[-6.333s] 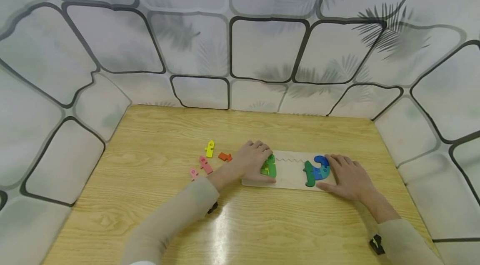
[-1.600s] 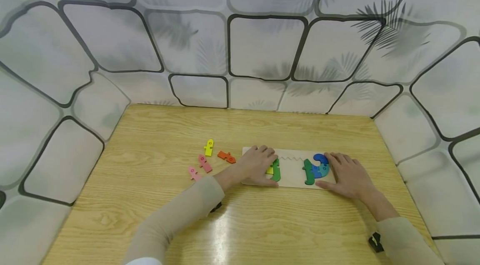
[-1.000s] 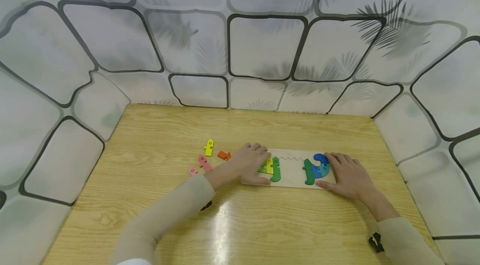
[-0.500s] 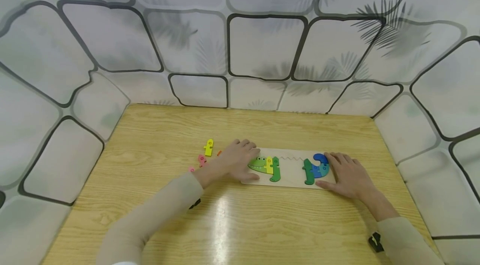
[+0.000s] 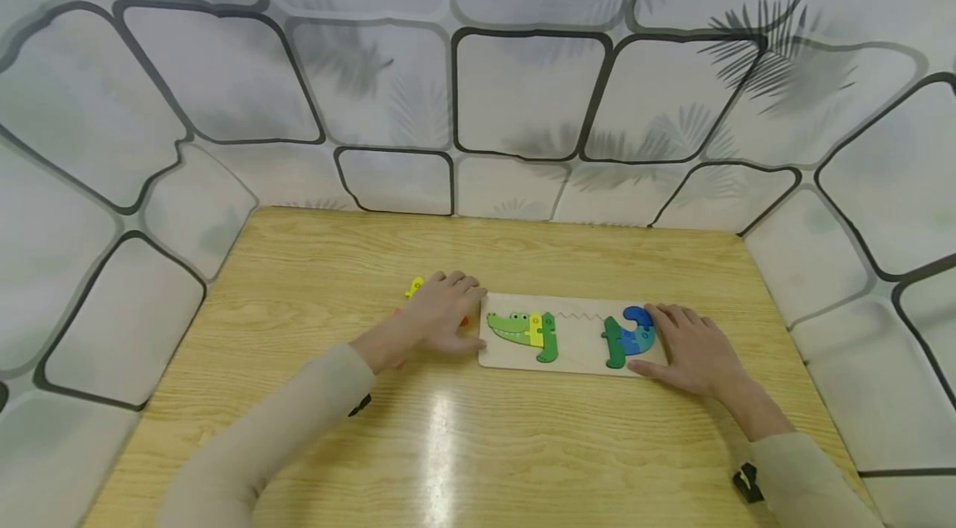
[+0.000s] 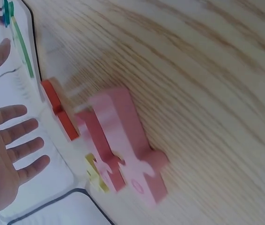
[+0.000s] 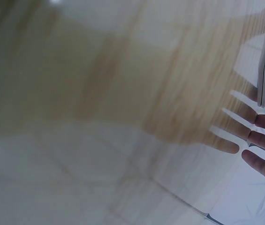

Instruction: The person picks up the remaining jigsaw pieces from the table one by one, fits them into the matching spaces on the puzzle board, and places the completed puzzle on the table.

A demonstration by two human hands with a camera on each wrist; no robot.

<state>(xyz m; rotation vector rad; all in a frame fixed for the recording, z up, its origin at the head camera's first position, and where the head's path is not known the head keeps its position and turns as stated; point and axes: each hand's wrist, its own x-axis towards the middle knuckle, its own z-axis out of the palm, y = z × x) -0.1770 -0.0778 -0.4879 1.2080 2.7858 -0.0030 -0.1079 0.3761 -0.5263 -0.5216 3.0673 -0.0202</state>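
A pale wooden puzzle board carries a green crocodile head, a yellow piece and a green leg piece on its left part. Toward its right end sit another green leg piece and blue tail pieces. My left hand hovers over the loose pieces just left of the board, fingers extended, holding nothing. Below it the left wrist view shows an orange piece, a large pink piece, a second pink piece and a yellow piece. My right hand rests at the board's right end, fingers extended.
A wood-grain table lies under everything. Stone-patterned walls with leaf prints close it in at the back and both sides.
My left hand has moved left off the board, uncovering the crocodile head and now covering most of the loose pieces. The right hand has stayed in place.
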